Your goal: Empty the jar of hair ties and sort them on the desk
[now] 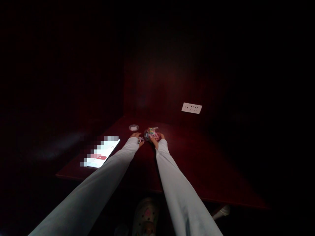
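My right hand (155, 141) is wrapped around a clear jar (153, 133), which lies tilted with its mouth toward the left. Small colourful pieces show through its wall, too small to name. At the jar's mouth, my left hand (136, 135) is curled around small pale and multicoloured pieces (140, 140). A round clear lid (134, 127) with something white in it rests on the table, just beyond my left hand.
The dark red table (192, 164) meets a wall behind it, where a white socket plate (191, 108) is mounted. A lit phone (104, 154) lies near the left edge. Below the front edge, a clog-style shoe (146, 214) shows dimly. Surroundings are very dark.
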`<state>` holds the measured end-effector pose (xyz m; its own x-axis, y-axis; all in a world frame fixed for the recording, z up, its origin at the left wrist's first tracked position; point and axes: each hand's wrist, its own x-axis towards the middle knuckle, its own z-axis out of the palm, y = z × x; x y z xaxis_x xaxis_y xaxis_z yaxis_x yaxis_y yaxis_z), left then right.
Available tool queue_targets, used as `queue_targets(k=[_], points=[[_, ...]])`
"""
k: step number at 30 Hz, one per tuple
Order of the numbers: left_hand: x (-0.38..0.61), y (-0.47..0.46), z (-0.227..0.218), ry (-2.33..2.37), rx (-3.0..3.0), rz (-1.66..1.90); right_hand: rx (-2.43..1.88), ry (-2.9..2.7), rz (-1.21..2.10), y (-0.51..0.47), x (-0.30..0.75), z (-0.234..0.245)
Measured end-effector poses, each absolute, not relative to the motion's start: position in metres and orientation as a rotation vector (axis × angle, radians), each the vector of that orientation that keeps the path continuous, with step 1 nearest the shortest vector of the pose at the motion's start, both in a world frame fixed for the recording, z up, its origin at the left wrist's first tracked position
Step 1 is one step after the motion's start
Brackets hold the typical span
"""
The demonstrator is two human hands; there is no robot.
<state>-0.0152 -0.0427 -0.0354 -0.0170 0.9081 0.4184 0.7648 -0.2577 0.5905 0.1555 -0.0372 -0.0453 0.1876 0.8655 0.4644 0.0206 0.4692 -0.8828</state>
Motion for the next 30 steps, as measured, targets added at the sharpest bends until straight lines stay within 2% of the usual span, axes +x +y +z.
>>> queue_targets(k=[7,13,25,30], points=[[-0.004,-0.053,-0.035,1.866,1.992,1.192,-0.909,-1.084,0.899,-0.026,0.162,-0.043],[-0.004,-0.062,-0.042,1.894,2.101,1.216,-0.965,-1.110,0.874,-0.031,0.168,-0.036],[-0.005,-0.073,-0.035,2.044,2.158,0.771,-0.968,-0.956,0.878,-0.053,0.165,-0.022],[-0.002,-0.082,-0.029,1.978,2.225,0.722,-0.966,-0.965,0.854,-0.067,0.163,-0.015]])
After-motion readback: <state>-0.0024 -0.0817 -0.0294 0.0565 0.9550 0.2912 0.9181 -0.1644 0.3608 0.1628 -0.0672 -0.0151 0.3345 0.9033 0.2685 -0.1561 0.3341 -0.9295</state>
